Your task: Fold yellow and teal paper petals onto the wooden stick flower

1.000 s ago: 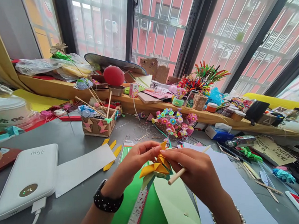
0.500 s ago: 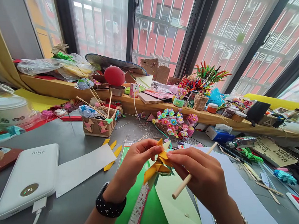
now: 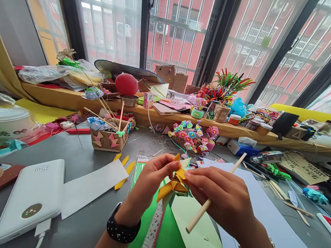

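Between my hands is a folded paper flower [image 3: 176, 186] with orange-yellow petals and pale green parts underneath. My left hand [image 3: 155, 179] pinches an upright yellow petal tip between thumb and fingers. On the other side, the fingertips of my right hand [image 3: 220, 193] press the same flower. A thin wooden stick [image 3: 198, 216] lies slantwise through my right hand, tucked under its fingers. Below are a green folder [image 3: 141, 211], a patterned ruler [image 3: 152, 230] and a pale green paper sheet [image 3: 196, 225]. Several folded yellow strips [image 3: 124, 177] stick out from under a white paper [image 3: 95, 187].
A white power bank [image 3: 31, 198] with a plugged cable lies at left. Behind it stands a cardboard box [image 3: 109, 140] holding sticks. Colourful small flowers [image 3: 191, 134] are at the back centre. White sheets [image 3: 263, 207] and loose wooden strips [image 3: 278, 191] are at right.
The wooden stick has shifted slightly in my right hand, its near end now lower and further left. The flower has tilted a little; both hands keep hold of it.
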